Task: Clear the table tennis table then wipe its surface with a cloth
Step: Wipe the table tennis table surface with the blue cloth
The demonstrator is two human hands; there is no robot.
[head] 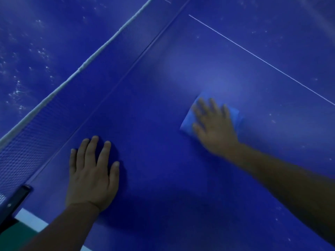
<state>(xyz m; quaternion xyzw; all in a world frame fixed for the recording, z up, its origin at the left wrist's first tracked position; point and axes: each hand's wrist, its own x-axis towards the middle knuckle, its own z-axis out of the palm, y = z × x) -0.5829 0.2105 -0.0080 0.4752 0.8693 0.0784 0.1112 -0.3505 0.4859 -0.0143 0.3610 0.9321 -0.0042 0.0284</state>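
The blue table tennis table (pixel 163 109) fills the view. A light blue cloth (pixel 186 122) lies flat on it right of the middle. My right hand (pixel 213 127) presses on the cloth with spread, straight fingers and is blurred by motion. My left hand (pixel 92 174) rests flat on the bare table surface near the side edge, fingers straight, holding nothing.
The net (pixel 36 124) with its white top band runs diagonally from lower left to the top. Its black post clamp (pixel 16 200) sits at the table's side edge. A thin white centre line (pixel 262 60) crosses the right part. White specks dot the far half (pixel 27 69).
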